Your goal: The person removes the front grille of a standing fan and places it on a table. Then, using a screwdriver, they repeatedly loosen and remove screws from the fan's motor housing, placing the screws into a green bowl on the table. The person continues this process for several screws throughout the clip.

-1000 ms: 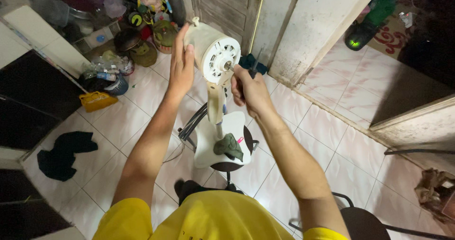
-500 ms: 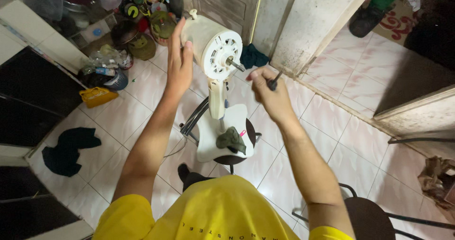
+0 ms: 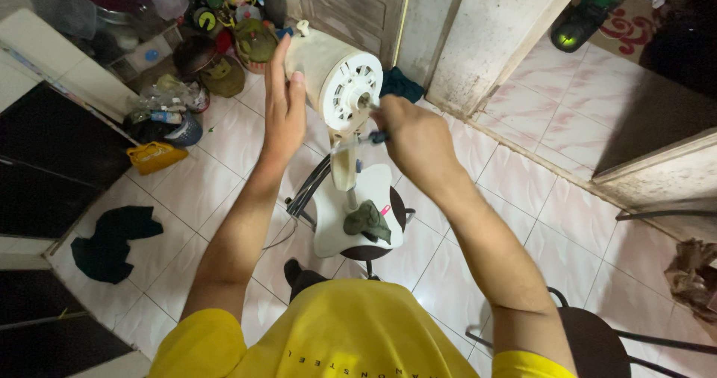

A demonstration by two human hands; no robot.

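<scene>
A cream fan motor housing [image 3: 340,79] without blades or guard stands on its post, and its white base [image 3: 345,215] rests on a dark stool [image 3: 394,212]. My left hand [image 3: 282,101] lies flat against the housing's left side, fingers straight. My right hand [image 3: 414,139] is closed around a thin tool with a dark handle [image 3: 373,137], right at the motor's front shaft [image 3: 366,103]. A grey-green rag [image 3: 368,221] lies on the base.
Several pots, bottles and containers crowd the floor at the upper left [image 3: 209,49]. A yellow object [image 3: 155,156] and a dark cloth [image 3: 112,240] lie on the tiles at left. A doorway step [image 3: 523,154] runs at right; a chair [image 3: 597,341] is lower right.
My right hand swung out to the right of the fan, then came back to the front shaft with the tool. My left hand stayed on the housing.
</scene>
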